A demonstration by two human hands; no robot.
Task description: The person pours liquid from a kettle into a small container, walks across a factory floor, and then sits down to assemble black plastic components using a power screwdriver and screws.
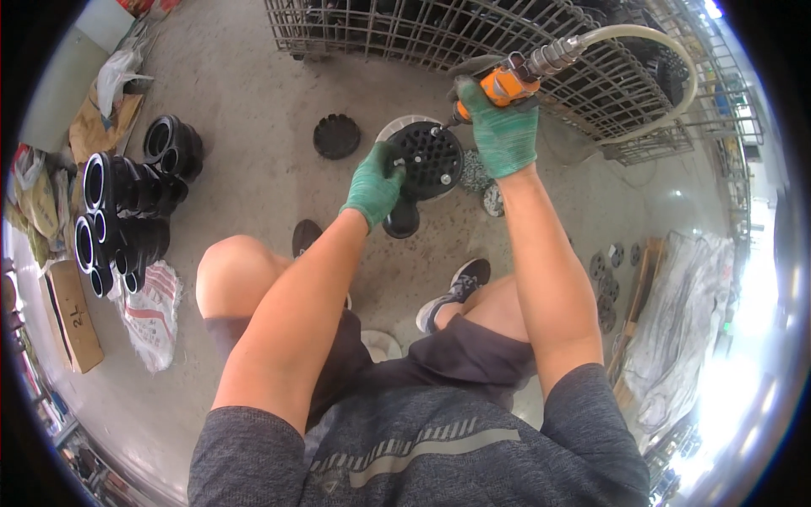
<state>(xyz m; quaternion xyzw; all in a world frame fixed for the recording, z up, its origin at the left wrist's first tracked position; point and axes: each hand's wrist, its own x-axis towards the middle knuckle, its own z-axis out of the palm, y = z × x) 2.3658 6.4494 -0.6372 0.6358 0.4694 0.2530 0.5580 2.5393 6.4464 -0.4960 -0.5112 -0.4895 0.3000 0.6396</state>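
Note:
My right hand, in a green glove, is wrapped round an orange air screwdriver. The tool's tip points down-left toward a silver bolt at the far rim of a round black perforated plate. At the plate's left rim is my left hand, also gloved in green, with thumb and fingers pinched at a small silver bolt. More silver bolts dot the plate. Under it shows a whitish round base, and a smaller black round part juts out on the near side.
A pale hose loops from the tool across wire cages of black parts. Small metal pieces lie right of the plate. Leftward are a black ring-shaped cap, stacked black pipe fittings and a cardboard box; grey sheeting lies right.

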